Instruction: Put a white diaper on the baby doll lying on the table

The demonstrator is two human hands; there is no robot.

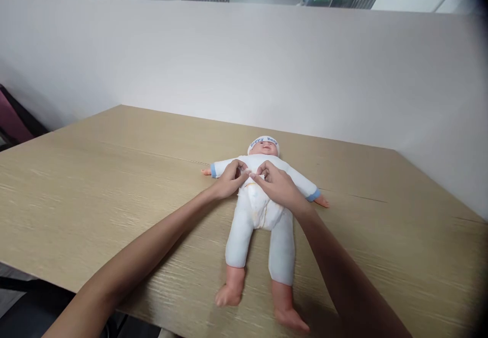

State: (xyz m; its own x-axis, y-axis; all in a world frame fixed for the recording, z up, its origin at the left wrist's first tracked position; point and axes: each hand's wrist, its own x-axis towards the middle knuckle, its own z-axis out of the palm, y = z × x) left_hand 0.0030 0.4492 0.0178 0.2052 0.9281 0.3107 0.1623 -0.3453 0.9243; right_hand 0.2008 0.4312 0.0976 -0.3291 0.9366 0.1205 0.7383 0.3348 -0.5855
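A baby doll (282, 249) in a white suit with blue cuffs lies on its back, its feet towards me and a lettered white band round its head. Around its hips sits a white diaper (261, 208) with yellowish lines. My left hand (231, 178) is at the diaper's upper edge on the left, thumb and fingers pinched on it. From the right, my right hand (278, 183) pinches the same waist edge, the two thumbs nearly touching. A small white flap shows between the fingers. Parts of the doll's belly are hidden under my hands.
The doll lies on a wide wooden table (114, 185) with thin seam lines. A white partition (229, 63) rises behind the table's far edge. At the lower left stands a black chair (34, 310), and a dark red item (15, 117) is at the far left.
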